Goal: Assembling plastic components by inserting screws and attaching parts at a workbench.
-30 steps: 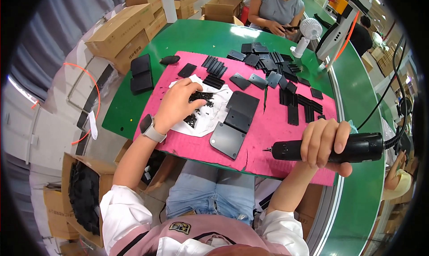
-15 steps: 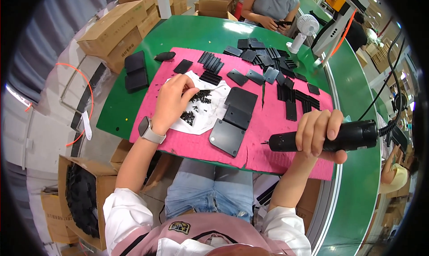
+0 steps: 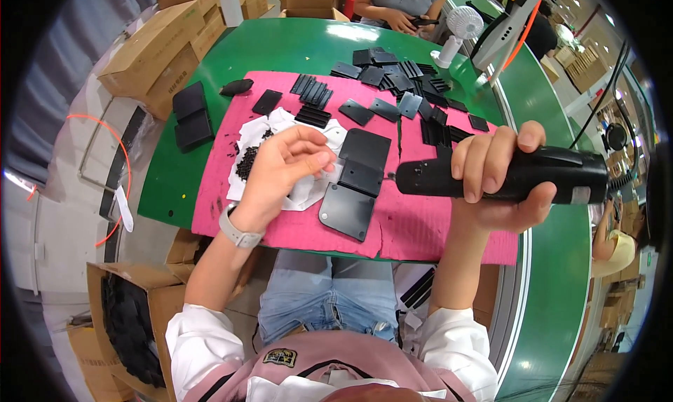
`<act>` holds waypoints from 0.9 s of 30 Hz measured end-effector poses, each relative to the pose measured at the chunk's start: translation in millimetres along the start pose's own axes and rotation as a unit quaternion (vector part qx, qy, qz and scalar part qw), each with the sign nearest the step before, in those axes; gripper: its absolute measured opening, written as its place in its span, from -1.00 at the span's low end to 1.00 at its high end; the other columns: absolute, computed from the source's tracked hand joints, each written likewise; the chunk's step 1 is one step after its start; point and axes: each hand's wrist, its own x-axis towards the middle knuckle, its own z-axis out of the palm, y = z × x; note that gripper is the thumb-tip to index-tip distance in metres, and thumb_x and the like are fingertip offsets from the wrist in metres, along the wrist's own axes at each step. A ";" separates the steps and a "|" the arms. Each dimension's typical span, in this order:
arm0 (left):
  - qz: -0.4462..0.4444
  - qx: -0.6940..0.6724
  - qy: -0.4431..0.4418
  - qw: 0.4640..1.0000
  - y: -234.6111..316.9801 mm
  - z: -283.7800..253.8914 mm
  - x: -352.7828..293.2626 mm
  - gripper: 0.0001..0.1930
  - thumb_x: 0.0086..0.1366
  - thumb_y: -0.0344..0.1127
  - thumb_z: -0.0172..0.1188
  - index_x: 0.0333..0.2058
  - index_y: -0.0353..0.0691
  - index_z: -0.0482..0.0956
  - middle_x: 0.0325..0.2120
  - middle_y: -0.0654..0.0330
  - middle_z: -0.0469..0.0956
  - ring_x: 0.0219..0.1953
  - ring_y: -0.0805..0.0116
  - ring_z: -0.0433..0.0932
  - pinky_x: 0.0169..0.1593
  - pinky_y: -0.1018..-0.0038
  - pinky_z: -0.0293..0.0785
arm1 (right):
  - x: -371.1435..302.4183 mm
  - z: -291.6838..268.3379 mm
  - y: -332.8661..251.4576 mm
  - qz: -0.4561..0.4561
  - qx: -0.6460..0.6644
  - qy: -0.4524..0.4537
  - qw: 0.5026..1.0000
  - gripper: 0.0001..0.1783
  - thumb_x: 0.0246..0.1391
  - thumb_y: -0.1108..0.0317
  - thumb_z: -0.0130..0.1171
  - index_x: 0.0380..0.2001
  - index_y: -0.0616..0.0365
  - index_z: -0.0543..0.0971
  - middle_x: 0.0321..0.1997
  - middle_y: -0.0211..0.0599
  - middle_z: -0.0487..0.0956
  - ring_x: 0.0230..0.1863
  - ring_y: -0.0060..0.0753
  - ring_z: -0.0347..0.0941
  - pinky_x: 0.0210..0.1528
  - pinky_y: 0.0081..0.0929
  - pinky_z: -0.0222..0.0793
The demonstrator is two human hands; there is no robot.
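While the right hand (image 3: 494, 171) gripped the black power screwdriver (image 3: 529, 171), bit pointing left, the 3-section black panel (image 3: 361, 178) lay flat on the pink mat (image 3: 413, 227). Left hand (image 3: 280, 165) was half-curled over the white cloth (image 3: 306, 196), fingertips near the panel's left edge. Couldn't tell if they pinched anything.

The long black plastic screwdriver (image 3: 427, 178) looked smooth, the flat black three-part panel (image 3: 347, 211) satin, the pink rectangular sheet (image 3: 413, 227) matt and scuffed, the green tabletop (image 3: 294, 43) glossy.
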 end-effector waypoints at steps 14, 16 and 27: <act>-0.087 -0.230 -0.032 0.969 -17.8 38.8 -0.9 -0.83 0.25 -0.37 0.19 -0.22 -0.26 0.46 -0.35 0.20 0.56 -0.35 0.51 0.53 -0.24 0.61 0.47 | -3.5 5.6 10.7 -0.061 0.004 -0.047 0.997 -0.46 0.02 -0.02 0.21 -0.15 0.08 0.25 -0.59 -0.35 0.42 -0.68 -0.47 0.32 -0.60 -0.51 0.26; -0.089 -0.231 -0.026 0.969 -19.0 38.9 -1.0 -0.84 0.25 -0.38 0.19 -0.22 -0.26 0.46 -0.35 0.20 0.56 -0.35 0.50 0.53 -0.24 0.61 0.47 | -5.3 7.1 11.3 -0.062 0.001 -0.036 0.997 -0.47 0.02 -0.01 0.21 -0.15 0.08 0.25 -0.59 -0.35 0.42 -0.68 -0.47 0.32 -0.60 -0.51 0.26; -0.072 -0.118 -0.036 0.990 -8.9 33.0 -4.3 -0.82 0.23 -0.45 0.17 -0.19 -0.31 0.47 -0.28 0.12 0.59 -0.28 0.41 0.60 -0.23 0.58 0.51 | -11.0 14.3 11.5 -0.038 -0.025 -0.014 0.999 -0.49 0.00 0.02 0.24 -0.17 0.07 0.27 -0.62 -0.34 0.41 -0.72 -0.45 0.30 -0.60 -0.48 0.27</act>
